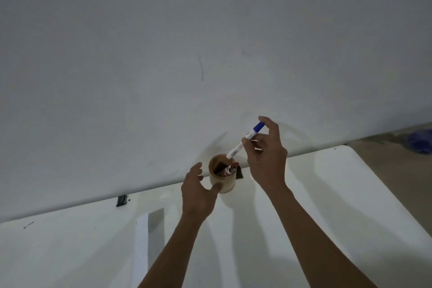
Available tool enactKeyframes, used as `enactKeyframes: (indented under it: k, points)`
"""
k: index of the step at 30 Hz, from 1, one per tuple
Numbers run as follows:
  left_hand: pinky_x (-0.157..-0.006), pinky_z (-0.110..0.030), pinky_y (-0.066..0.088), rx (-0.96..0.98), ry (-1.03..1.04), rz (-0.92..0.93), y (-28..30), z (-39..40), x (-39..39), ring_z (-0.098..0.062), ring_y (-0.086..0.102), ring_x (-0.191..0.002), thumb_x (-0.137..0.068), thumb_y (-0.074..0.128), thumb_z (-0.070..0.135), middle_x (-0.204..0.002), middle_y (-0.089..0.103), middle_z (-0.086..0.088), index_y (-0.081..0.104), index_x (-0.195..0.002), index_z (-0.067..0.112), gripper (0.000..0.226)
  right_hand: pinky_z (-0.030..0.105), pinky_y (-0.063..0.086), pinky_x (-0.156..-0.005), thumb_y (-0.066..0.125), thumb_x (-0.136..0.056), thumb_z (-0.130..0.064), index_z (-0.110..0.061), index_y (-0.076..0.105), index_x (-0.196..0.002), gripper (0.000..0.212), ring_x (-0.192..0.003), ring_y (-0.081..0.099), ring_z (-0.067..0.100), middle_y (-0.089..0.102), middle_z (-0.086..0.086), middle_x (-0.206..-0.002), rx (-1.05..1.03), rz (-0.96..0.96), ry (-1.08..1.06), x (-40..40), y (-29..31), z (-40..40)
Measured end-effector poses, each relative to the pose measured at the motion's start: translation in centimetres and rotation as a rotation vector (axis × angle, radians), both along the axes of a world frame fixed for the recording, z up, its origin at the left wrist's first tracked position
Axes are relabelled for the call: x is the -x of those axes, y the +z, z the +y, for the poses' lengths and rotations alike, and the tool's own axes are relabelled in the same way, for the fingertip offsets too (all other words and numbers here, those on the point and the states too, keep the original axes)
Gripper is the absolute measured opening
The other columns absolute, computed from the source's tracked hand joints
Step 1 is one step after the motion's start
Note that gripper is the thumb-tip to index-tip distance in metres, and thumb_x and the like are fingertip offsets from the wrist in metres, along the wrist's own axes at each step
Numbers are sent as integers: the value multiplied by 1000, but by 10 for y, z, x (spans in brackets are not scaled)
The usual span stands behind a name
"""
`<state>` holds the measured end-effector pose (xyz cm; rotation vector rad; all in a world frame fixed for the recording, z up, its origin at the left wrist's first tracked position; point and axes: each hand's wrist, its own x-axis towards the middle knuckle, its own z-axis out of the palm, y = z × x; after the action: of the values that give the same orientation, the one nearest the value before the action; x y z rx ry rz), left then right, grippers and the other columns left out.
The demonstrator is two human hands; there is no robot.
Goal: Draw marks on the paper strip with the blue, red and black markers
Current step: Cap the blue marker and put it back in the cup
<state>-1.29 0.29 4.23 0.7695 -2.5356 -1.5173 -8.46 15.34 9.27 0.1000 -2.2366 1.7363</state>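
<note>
My right hand (266, 159) pinches the blue marker (245, 140), a white barrel with a blue cap pointing up and right. Its lower end hangs just over the rim of a tan wooden pen cup (224, 182) at the table's far edge. Inside the cup lean the red marker (232, 168) and a darker one I cannot name. My left hand (198, 192) is open, its fingers and thumb curved around the cup's left side; whether it touches the cup I cannot tell. The white paper strip (141, 248) lies lengthwise on the table to the left of my left forearm.
The white table (327, 194) stands against a pale wall (187, 42), its rounded corner at the right. A small black clip (122, 200) sits on the far edge at the left. A blue object (420, 141) lies on the floor at far right.
</note>
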Motion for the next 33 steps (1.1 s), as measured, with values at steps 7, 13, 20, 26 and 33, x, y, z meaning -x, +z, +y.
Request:
enactKeyframes:
  k: [7, 13, 20, 26, 33]
  points:
    - [-76, -18, 45, -67, -69, -16, -18, 10, 20, 3, 58, -92, -62, 92, 15, -107, 59, 27, 52, -112, 46, 71, -1, 44, -69, 71, -94, -13, -15, 66, -118, 24, -75, 67, -15, 78, 0, -87, -176, -30, 53, 11, -40, -4]
    - [-82, -27, 54, -117, -48, 62, -29, 11, 25, 23, 56, -94, -62, 89, 20, -104, 64, 29, 50, -104, 56, 67, -3, 44, -75, 76, -90, -13, -9, 81, -99, 10, -79, 63, -22, 81, 1, -90, -259, -88, 73, 14, -61, -2]
    - [-83, -22, 54, -147, -43, 111, -40, 8, 27, 23, 56, -97, -67, 89, 13, -108, 63, 28, 52, -119, 39, 69, 2, 44, -70, 71, -95, -17, -13, 83, -92, 12, -73, 71, 11, 81, -1, -82, -328, -118, 118, 13, -61, -9]
    - [-79, -11, 52, -158, -49, 139, -38, 8, 27, 21, 57, -99, -67, 90, 11, -109, 63, 26, 52, -117, 42, 70, 2, 45, -75, 76, -91, -30, -12, 81, -96, 19, -71, 66, -3, 78, -4, -83, -202, -317, -8, 4, -53, -6]
    - [-84, -23, 56, -217, -39, 146, -41, 9, 27, 9, 60, -102, -68, 88, 6, -110, 64, 23, 54, -115, 40, 67, 0, 38, -62, 74, -91, -32, -11, 85, -86, 24, -72, 68, 12, 81, 3, -79, -173, -497, -3, -3, -46, -13]
